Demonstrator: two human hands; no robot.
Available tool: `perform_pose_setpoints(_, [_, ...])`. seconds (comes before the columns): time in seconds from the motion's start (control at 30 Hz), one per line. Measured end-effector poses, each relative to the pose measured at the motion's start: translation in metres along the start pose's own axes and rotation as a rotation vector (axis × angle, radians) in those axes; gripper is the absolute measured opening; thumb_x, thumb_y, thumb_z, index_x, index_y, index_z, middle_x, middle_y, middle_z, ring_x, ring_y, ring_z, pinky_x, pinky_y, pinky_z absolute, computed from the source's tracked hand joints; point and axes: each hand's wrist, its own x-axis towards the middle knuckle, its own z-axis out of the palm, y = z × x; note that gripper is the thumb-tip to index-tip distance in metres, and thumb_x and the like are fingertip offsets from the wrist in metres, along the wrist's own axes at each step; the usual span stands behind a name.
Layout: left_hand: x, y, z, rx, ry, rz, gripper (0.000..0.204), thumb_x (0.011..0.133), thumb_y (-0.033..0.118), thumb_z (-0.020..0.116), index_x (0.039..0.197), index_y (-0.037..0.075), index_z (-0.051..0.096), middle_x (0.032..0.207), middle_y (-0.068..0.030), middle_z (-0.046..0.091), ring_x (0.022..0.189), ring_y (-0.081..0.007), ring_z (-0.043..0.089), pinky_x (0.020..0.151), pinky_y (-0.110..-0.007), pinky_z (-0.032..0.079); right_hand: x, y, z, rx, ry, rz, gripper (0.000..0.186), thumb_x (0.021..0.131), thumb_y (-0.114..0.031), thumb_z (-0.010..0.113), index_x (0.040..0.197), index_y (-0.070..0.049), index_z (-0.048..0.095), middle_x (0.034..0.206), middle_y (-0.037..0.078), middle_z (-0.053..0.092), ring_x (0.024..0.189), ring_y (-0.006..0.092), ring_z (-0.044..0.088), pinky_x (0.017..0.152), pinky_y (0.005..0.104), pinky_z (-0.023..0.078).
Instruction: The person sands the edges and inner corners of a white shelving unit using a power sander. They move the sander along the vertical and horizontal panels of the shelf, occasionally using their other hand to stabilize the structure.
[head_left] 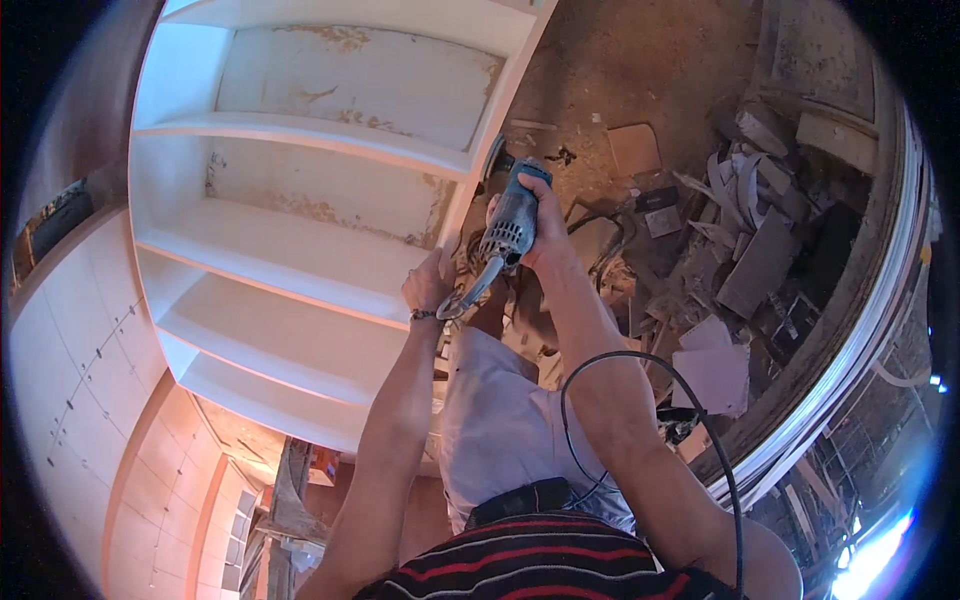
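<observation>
My right hand (545, 225) is wrapped round the body of a dusty teal and grey angle grinder (510, 222). Its dark disc end points away from me, close to the right side of a white shelf unit (300, 262). A pale strap or cable end hangs from the grinder's near end, beside my left wrist. With a dark bracelet on that wrist, my left hand (428, 283) grips the shelf unit's right edge, just left of the tool; its fingertips are partly hidden. A black cord (690, 385) loops past my right forearm and over my upper arm.
Offcuts, broken boards and scraps (740, 230) lie heaped to the right on the dusty floor. A square tan piece (634, 150) lies beyond the grinder. Long white strips (850, 400) line the right side. Pale cabinet fronts (90, 380) stand at the left.
</observation>
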Motion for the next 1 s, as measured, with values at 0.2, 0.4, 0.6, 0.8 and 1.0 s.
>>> perform_pose_setpoints(0.2, [0.06,0.063,-0.016,0.062,0.166,0.014,0.036,0.092,0.037,0.067,0.123,0.021,0.066,0.113,-0.0076,0.073,0.102,-0.0307,0.07,0.086,-0.053,0.053,0.005,-0.056,0.036,0.007,-0.022,-0.007,0.047,0.087,-0.035,0.072,0.108,0.003,0.056,0.085,0.017,0.067,0.072,0.0325,0.069,0.069,0.0482,0.061])
perform_pose_setpoints(0.4, [0.127,0.126,-0.04,0.052,0.374,0.117,0.044,0.084,0.032,0.073,0.127,0.023,0.065,0.129,-0.0007,0.063,0.123,-0.0228,0.058,0.108,-0.057,0.035,0.017,-0.117,0.074,-0.013,-0.009,-0.061,0.053,0.085,-0.038,0.074,0.109,0.004,0.054,0.087,0.017,0.065,0.075,0.0316,0.069,0.071,0.0464,0.062])
perform_pose_setpoints(0.6, [0.191,0.172,-0.053,0.073,0.292,0.123,0.042,0.087,0.032,0.072,0.127,0.022,0.064,0.121,-0.0002,0.068,0.121,-0.0253,0.061,0.108,-0.063,0.03,0.027,-0.174,0.108,0.013,-0.011,-0.048,0.055,0.084,-0.038,0.077,0.111,0.004,0.053,0.09,0.016,0.065,0.076,0.0304,0.069,0.071,0.0449,0.062])
perform_pose_setpoints(0.8, [0.253,0.224,-0.066,0.082,0.234,0.123,0.043,0.086,0.034,0.073,0.126,0.023,0.065,0.118,-0.0005,0.07,0.118,-0.0259,0.063,0.107,-0.062,0.03,0.035,-0.243,0.148,0.05,-0.014,-0.047,0.05,0.086,-0.033,0.076,0.112,0.004,0.054,0.086,0.018,0.066,0.072,0.0323,0.069,0.07,0.0478,0.063])
perform_pose_setpoints(1.0, [0.312,0.278,-0.083,0.064,0.351,0.107,0.041,0.087,0.035,0.073,0.125,0.025,0.064,0.13,0.003,0.062,0.126,-0.0219,0.056,0.106,-0.061,0.029,0.04,-0.306,0.191,0.039,-0.024,-0.015,0.047,0.086,-0.034,0.075,0.107,0.004,0.056,0.082,0.017,0.066,0.07,0.032,0.069,0.068,0.0461,0.062])
